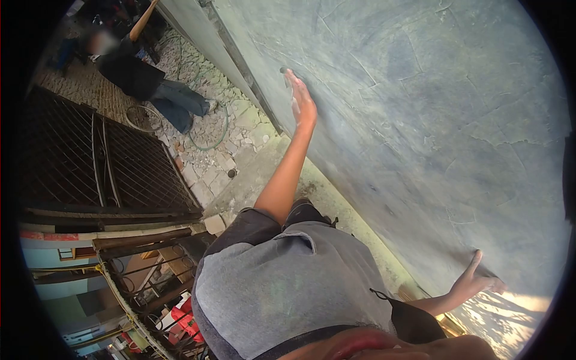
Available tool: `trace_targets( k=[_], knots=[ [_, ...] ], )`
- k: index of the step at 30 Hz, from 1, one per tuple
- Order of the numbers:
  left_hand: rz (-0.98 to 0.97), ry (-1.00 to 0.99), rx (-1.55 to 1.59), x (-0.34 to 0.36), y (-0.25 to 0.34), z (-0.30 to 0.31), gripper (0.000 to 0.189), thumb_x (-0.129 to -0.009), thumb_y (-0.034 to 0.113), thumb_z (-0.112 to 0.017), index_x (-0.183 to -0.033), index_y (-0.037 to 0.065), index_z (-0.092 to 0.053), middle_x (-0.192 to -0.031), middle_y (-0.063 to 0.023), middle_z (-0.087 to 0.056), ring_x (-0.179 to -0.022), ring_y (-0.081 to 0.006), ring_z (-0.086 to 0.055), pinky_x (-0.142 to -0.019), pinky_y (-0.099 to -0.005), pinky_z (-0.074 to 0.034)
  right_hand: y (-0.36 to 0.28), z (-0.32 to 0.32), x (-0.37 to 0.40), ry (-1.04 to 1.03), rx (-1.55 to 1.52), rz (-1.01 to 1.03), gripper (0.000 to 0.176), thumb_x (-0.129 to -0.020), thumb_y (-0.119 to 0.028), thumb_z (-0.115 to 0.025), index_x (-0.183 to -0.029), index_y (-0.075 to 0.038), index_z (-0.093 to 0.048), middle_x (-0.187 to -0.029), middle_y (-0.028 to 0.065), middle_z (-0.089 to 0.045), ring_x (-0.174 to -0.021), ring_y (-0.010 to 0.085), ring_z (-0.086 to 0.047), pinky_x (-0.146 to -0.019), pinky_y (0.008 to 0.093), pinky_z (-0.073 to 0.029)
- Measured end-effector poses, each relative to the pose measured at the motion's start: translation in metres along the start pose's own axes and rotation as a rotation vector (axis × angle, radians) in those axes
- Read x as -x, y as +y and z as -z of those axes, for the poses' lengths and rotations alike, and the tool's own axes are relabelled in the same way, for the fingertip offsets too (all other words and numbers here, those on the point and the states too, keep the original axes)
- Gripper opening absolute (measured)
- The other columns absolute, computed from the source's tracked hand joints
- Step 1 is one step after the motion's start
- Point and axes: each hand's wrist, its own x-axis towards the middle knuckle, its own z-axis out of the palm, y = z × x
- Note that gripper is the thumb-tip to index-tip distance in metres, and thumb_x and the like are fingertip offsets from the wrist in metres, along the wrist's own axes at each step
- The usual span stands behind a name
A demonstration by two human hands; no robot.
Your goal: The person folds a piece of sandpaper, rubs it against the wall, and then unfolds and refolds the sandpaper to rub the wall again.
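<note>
Both hands only press on the wall (432, 120), the left hand (302, 102) flat with fingers together, the right hand (477, 281) splayed and gripping nothing, so a palm sliding on the plaster could tip the person towards the paving (210, 162) well below.

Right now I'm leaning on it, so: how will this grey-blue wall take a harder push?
The wall will probably not give: it is broad and continuous under the flat left hand and right hand. Its coating may flake, since cracks and peeled patches show across it. It looks matt, so slipping seems unlikely.
</note>
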Motion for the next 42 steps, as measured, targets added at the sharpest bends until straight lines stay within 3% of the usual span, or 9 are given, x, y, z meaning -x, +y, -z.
trace_targets(
  k=[6,12,17,20,24,27,34,38,42],
  knots=[
    [-0.182,-0.390,-0.178,0.159,-0.006,-0.016,0.078,-0.103,0.057,-0.022,-0.158,0.004,-0.005,-0.164,-0.0218,-0.006,-0.152,-0.0369,-0.003,-0.116,-0.0625,-0.002,0.004,0.000,-0.001,-0.056,-0.004,-0.006,0.129,-0.086,-0.054,-0.071,-0.144,0.012,0.023,-0.153,0.0320,0.027,-0.148,0.0319,0.021,-0.121,0.0405,0.005],
    [-0.065,0.125,0.134,-0.025,-0.006,-0.001,0.077,-0.103,0.059,-0.009,-0.156,0.004,-0.018,-0.164,-0.0170,-0.013,-0.151,-0.0314,-0.011,-0.122,-0.0466,-0.010,0.004,0.000,0.000,-0.044,-0.011,0.037,0.128,-0.086,-0.054,-0.070,-0.144,0.013,0.022,-0.153,0.0336,0.027,-0.148,0.0331,0.022,-0.121,0.0412,0.007],
    [0.131,0.231,0.112,-0.108,-0.076,0.022,0.081,-0.099,0.067,-0.006,-0.158,0.012,-0.017,-0.164,-0.0133,-0.016,-0.149,-0.0323,-0.020,-0.121,-0.0418,-0.013,0.011,-0.003,-0.002,-0.006,0.023,0.050,0.128,-0.087,-0.054,-0.069,-0.144,0.014,0.022,-0.153,0.0341,0.026,-0.148,0.0339,0.019,-0.122,0.0423,0.005],
    [0.163,0.209,0.163,-0.051,-0.114,-0.003,0.069,-0.106,0.051,-0.012,-0.157,0.005,-0.014,-0.164,-0.0154,-0.013,-0.152,-0.0299,-0.010,-0.123,-0.0410,-0.010,0.011,-0.005,0.000,0.015,0.077,0.044,0.125,-0.088,-0.056,-0.067,-0.145,0.009,0.024,-0.154,0.0325,0.024,-0.149,0.0344,0.012,-0.122,0.0442,-0.001],
    [0.240,-0.184,0.107,0.131,-0.087,-0.046,0.074,-0.103,0.057,-0.007,-0.158,0.008,-0.001,-0.165,-0.0154,0.003,-0.153,-0.0300,-0.001,-0.122,-0.0462,-0.001,0.015,-0.008,-0.002,0.011,0.158,-0.001,0.125,-0.087,-0.059,-0.064,-0.147,0.005,0.025,-0.157,0.0313,0.016,-0.150,0.0361,0.000,-0.123,0.0457,-0.009],
    [0.125,-0.195,0.058,0.149,-0.059,-0.044,0.076,-0.101,0.061,-0.004,-0.159,0.011,-0.002,-0.166,-0.0143,0.003,-0.153,-0.0298,-0.001,-0.121,-0.0478,-0.001,0.021,-0.008,-0.004,0.009,0.149,0.011,0.125,-0.087,-0.061,-0.063,-0.147,0.005,0.025,-0.158,0.0310,0.012,-0.150,0.0372,-0.005,-0.123,0.0457,-0.011],
    [0.302,0.162,0.298,-0.128,-0.111,0.045,0.096,-0.092,0.078,-0.006,-0.158,0.009,-0.011,-0.165,-0.0134,-0.009,-0.152,-0.0279,-0.010,-0.122,-0.0398,-0.002,0.009,0.001,0.000,-0.021,0.095,0.021,0.125,-0.088,-0.056,-0.067,-0.144,0.015,0.019,-0.155,0.0343,0.020,-0.151,0.0324,0.004,-0.123,0.0407,-0.003],
    [0.217,0.267,0.231,-0.072,-0.133,0.006,0.082,-0.101,0.064,-0.013,-0.156,0.004,-0.018,-0.163,-0.0156,-0.016,-0.150,-0.0305,-0.017,-0.122,-0.0405,-0.014,0.014,-0.004,-0.002,-0.026,0.093,-0.004,0.124,-0.089,-0.056,-0.066,-0.145,0.014,0.020,-0.156,0.0326,0.020,-0.151,0.0321,0.004,-0.122,0.0394,-0.004],
    [0.015,-0.058,0.061,0.086,-0.118,-0.035,0.068,-0.105,0.052,-0.011,-0.158,0.009,-0.011,-0.165,-0.0125,-0.011,-0.153,-0.0250,-0.007,-0.123,-0.0386,-0.006,0.012,-0.005,-0.001,0.002,0.115,0.008,0.123,-0.090,-0.057,-0.064,-0.145,0.012,0.021,-0.156,0.0318,0.021,-0.151,0.0330,0.006,-0.123,0.0395,-0.004]
  ],
)
